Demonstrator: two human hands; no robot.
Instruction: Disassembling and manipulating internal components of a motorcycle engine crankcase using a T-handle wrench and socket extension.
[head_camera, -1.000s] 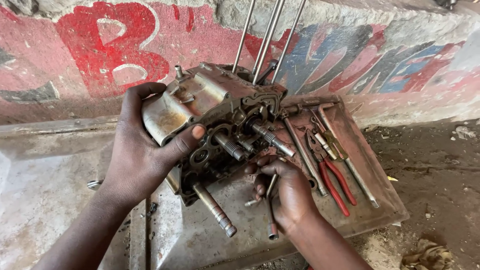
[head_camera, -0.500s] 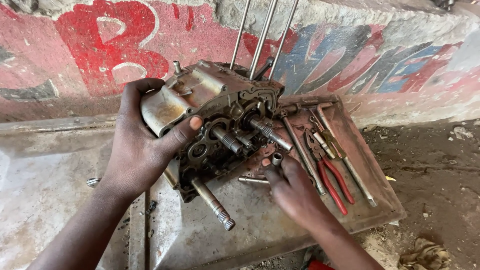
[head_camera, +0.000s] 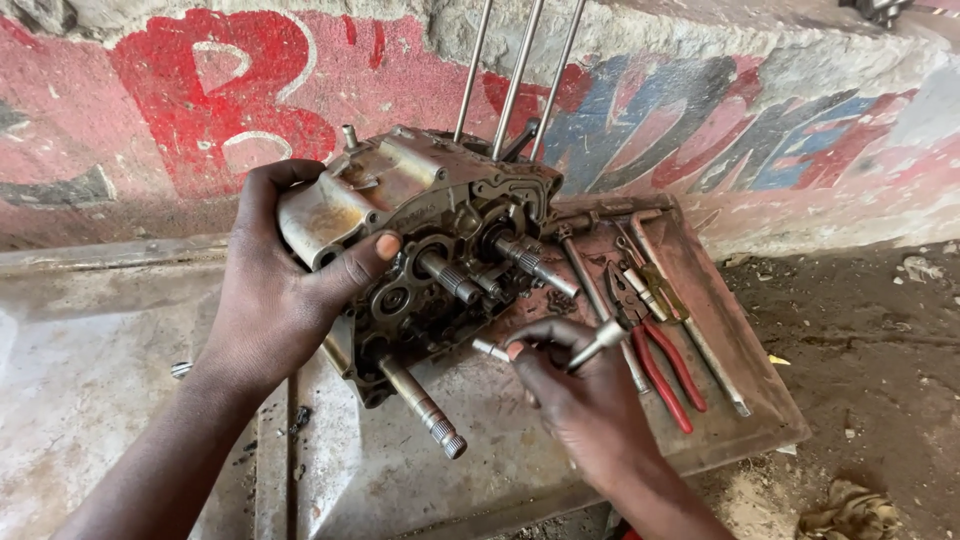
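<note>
Left hand (head_camera: 275, 300) clamps the crankcase (head_camera: 430, 250) upright on the tray (head_camera: 760, 410) — right hand (head_camera: 585, 400), since a second ago, has turned its T-wrench (head_camera: 590, 345) up toward the shafts (head_camera: 490, 275), fingers closed round it.

A single head-worn camera looks steeply down and forward from close above the counter (head_camera: 120, 400). The painted wall (head_camera: 200, 90) fills the top of the frame, dirt floor (head_camera: 880, 380) the right edge, and both forearms enter from below.
</note>
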